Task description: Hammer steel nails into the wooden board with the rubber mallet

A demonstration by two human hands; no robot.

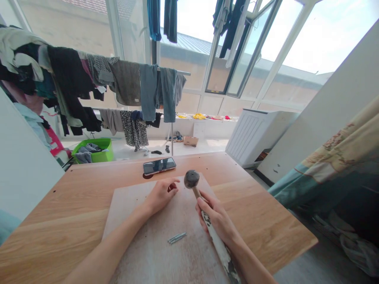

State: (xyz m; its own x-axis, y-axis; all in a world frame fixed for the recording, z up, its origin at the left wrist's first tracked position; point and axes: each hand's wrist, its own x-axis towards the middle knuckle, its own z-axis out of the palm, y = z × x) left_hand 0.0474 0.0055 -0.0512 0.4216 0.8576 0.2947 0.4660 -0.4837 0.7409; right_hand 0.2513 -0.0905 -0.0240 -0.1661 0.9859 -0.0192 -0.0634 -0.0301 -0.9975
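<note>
A mallet [192, 179] with a round black head and a worn, paint-flecked handle is in my right hand [214, 215], whose fingers wrap round the handle just below the head. My left hand [162, 194] rests on the pale board [160, 225], its fingers curled; whether something small is between them is hidden. Nearer to me on the board lie a few metal screws or bolts [177, 238], side by side. Behind my left hand, past the board's far edge, a phone [159, 166] lies on the wooden table [245, 189].
Clothes [127, 83] hang on a rack beyond the table, with a green basket [94, 150] of clothes below. A white cabinet [251, 136] stands behind on the right. A curtain [331, 165] hangs beside the table's right edge.
</note>
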